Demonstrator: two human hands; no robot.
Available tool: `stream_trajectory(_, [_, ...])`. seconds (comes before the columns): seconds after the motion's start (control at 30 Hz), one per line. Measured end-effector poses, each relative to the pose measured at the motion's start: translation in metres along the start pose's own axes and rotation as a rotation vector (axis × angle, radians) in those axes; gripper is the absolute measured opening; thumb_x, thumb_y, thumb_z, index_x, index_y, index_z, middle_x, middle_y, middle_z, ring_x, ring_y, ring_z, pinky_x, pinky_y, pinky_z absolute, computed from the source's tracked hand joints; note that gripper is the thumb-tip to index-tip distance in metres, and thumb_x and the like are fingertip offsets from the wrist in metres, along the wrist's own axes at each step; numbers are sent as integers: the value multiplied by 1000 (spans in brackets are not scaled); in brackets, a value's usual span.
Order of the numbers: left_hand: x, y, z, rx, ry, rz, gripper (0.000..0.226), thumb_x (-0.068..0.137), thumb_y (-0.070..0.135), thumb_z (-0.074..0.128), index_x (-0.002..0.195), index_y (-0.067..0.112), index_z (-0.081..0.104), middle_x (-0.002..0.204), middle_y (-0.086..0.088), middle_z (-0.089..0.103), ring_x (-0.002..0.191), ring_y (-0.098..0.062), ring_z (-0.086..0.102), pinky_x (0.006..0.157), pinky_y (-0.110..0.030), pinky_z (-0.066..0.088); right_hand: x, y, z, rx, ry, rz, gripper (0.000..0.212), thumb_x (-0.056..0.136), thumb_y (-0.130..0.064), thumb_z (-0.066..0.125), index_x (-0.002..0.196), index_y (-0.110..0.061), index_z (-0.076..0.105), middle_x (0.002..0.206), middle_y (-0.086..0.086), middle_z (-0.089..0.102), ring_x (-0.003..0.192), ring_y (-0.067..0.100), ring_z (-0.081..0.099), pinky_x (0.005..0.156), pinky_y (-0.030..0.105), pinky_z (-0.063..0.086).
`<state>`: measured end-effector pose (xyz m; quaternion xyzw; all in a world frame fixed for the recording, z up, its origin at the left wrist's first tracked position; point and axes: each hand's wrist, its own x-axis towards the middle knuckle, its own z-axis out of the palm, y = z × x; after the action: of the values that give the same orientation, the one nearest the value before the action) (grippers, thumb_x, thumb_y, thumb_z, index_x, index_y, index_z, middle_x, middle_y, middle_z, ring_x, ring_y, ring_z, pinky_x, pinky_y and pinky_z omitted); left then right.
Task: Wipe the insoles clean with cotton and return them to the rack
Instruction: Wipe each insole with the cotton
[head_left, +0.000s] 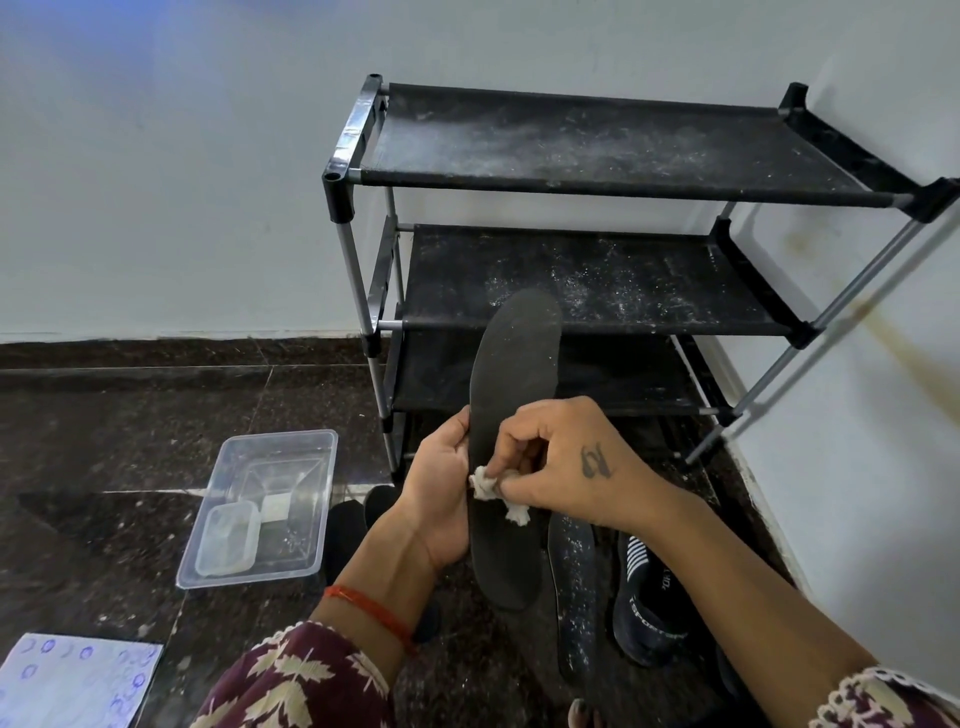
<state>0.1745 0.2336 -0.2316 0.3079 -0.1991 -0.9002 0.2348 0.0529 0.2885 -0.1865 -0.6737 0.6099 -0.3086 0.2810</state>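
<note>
Gripping the black insole edge, left fingers; right fingers pinching cotton against it.

Dark stone floor; on it clear tub, dusty insole, shoe, rack.

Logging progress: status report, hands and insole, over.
Left hand grips insole upright. Right hand pinches cotton against it. Second dusty insole on floor. Rack shelves unobstructed.
</note>
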Motion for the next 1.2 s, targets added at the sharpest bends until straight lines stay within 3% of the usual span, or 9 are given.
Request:
stream_trajectory(0.07, [-2, -2, 3, -2, -41, -13, 52, 98, 36, 33, 88, 7, 75, 85, -13, 70, 70, -23, 70, 63, -32, 59, 1, 7, -1, -117, 126, -3, 12, 64, -10, 72, 66, -21, 71, 64, -11, 60, 60, 6, 58, 55, 19, 47])
stream_trajectory(0.23, [-2, -4, 8, -10, -95, -75, 59, 99, 47, 28, 132, 5, 53, 136, -20, 51, 119, -39, 55, 99, -51, 44, 6, 25, -14, -187, 551, 73, 12, 69, -8, 71, 76, -18, 70, 72, -8, 62, 64, 4, 58, 59, 15, 47])
stream_trajectory(0.33, [0, -6, 7, 27, -134, -85, 59, 98, 49, 30, 135, 9, 51, 143, -19, 43, 118, -37, 54, 102, -53, 41, 6, 16, -10, -56, 516, -19, 16, 72, -8, 71, 83, -19, 69, 74, -8, 64, 67, 5, 60, 61, 13, 47])
stream_trajectory(0.47, [-3, -6, 7, 74, -150, -90, 53, 89, 49, 38, 124, 15, 59, 127, -12, 60, 108, -25, 62, 90, -44, 51, 8, 11, 9, -179, 396, -160, 15, 73, -13, 68, 85, -20, 71, 71, -6, 56, 65, 5, 54, 61, 18, 45])
stream_trajectory(0.67, [-3, -8, 10, 124, -124, -125, 53, 92, 50, 40, 108, 9, 69, 111, -16, 65, 99, -28, 63, 99, -45, 45, 12, 19, 4, -324, 503, -72, 12, 75, -9, 67, 82, -18, 72, 71, -4, 54, 63, 9, 53, 59, 22, 44])
stream_trajectory(0.8, [-3, -8, 13, 130, -82, -183, 62, 92, 54, 40, 107, -1, 62, 104, -19, 58, 90, -31, 65, 89, -43, 53, 12, 30, -9, -419, 568, 38, 10, 75, -7, 66, 81, -14, 71, 74, -1, 56, 64, 14, 55, 57, 26, 45])
stream_trajectory(0.9, [-5, -7, 14, 100, -75, -185, 59, 92, 52, 42, 103, -3, 60, 92, -17, 60, 86, -34, 66, 86, -46, 53, 10, 37, -18, -442, 641, 77, 14, 75, -3, 66, 84, -13, 70, 77, -1, 56, 62, 11, 52, 57, 10, 37])
stream_trajectory(1.03, [-7, -4, 15, 110, -92, -146, 59, 94, 54, 34, 117, 8, 63, 109, -15, 63, 91, -32, 65, 83, -43, 54, 10, 24, -11, -246, 576, -144, 21, 75, -2, 65, 89, -16, 71, 82, -2, 61, 69, 6, 57, 64, 12, 45])
stream_trajectory(1.2, [-7, -5, 12, 119, -79, -172, 67, 91, 62, 33, 90, 9, 74, 84, -12, 69, 73, -21, 65, 68, -34, 54, 12, 20, 9, -244, 449, -226, 22, 79, -5, 63, 96, -17, 72, 82, -2, 56, 72, 5, 53, 67, 12, 44])
